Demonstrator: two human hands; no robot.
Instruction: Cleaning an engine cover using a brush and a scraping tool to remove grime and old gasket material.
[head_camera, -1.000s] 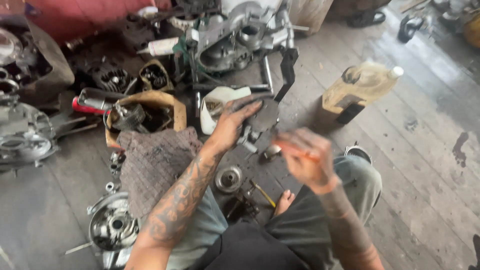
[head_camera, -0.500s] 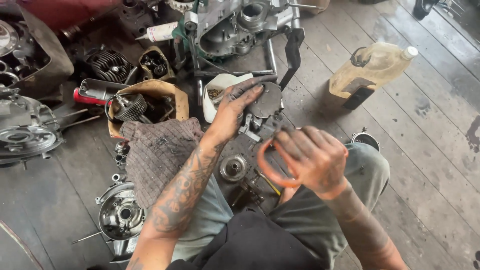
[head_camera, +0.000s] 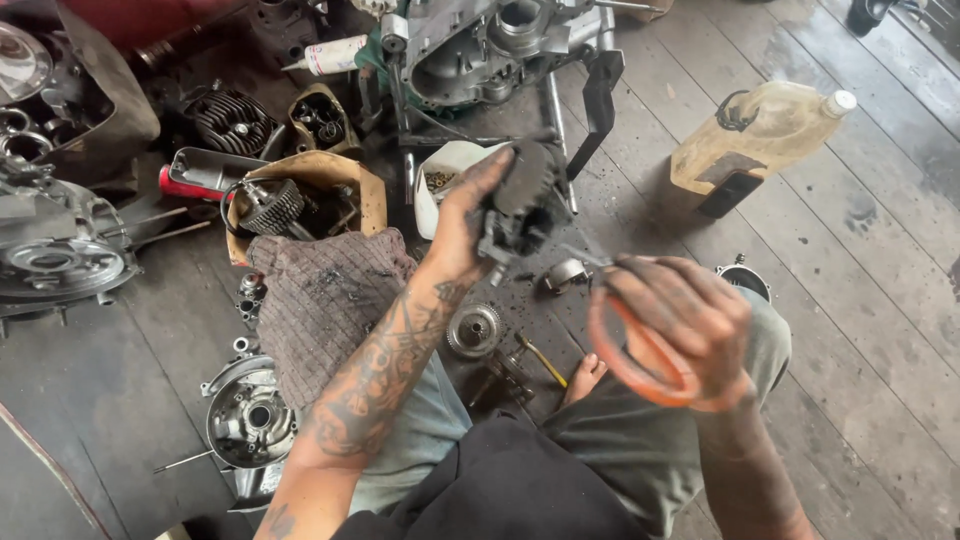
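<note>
left hand (head_camera: 470, 225): closed around a dark, greasy engine part (head_camera: 520, 205), held up off the floor with the fingers wrapped over its top. Looks like a gear cluster or small assembly, honestly too grimy to say more.

right hand (head_camera: 685, 320): curled loosely around an orange ring (head_camera: 630, 360), probably a rubber seal or gasket, pinched between thumb and fingers. It hangs just to the right of and below the engine part, not touching it.

where the part is: in the air over the middle of the plank floor (head_camera: 860, 300), right above the person's knees, in front of the big engine casing (head_camera: 480, 45) at the far edge.

step in hand: my read is the ring is being lined up with the part, so a fitting or matching step, not seated on anything yet.

next move calls for: I'd say bringing the ring square to the part's face and keeping the left grip steady. Both are oily, so slipping is the risk.

around it: checked rag (head_camera: 325, 300) over the left thigh, small round gear (head_camera: 475, 330) on the floor below the left wrist, white tub (head_camera: 440, 170) of small bits behind the hand, yellowish jug (head_camera: 765, 135) toward the far right, cardboard box (head_camera: 320, 195) of parts to the left.
</note>
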